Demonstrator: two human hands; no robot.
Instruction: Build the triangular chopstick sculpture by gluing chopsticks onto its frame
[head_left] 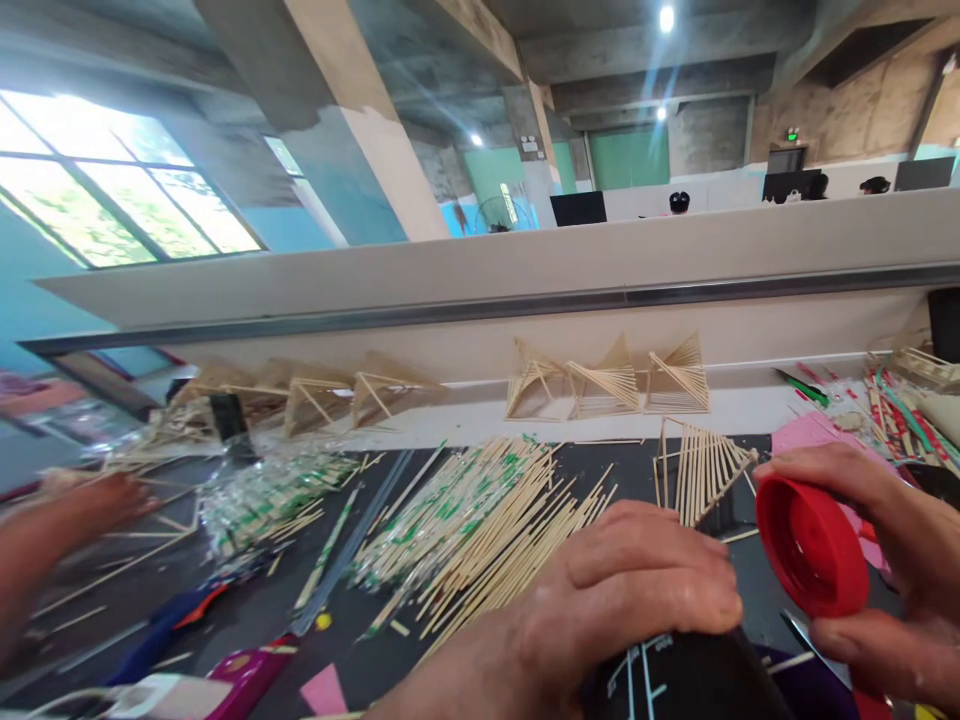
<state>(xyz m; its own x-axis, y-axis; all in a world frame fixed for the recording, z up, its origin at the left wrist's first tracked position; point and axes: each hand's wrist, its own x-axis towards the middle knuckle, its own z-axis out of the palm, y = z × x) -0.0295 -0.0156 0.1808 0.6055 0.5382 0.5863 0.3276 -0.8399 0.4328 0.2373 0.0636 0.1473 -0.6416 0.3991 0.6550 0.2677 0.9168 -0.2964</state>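
My left hand [630,580] is closed over the top of a black bottle [697,680] with white printed marks like a scale. The bottle's lower part runs out of the picture, and its mouth is hidden. Between thumb and fingers of my right hand [892,540] is a red screw cap [814,550], apart from the bottle, its hollow inside facing me. Just behind my hands stands a twisted frame of bamboo sticks [701,470].
Loose bamboo sticks [517,545] and stick packets in clear wrap [262,495] cover the black table. More stick frames [607,375] line the back ledge. A purple tool [251,680] lies at the front left. Another person's hand [97,505] works at the far left.
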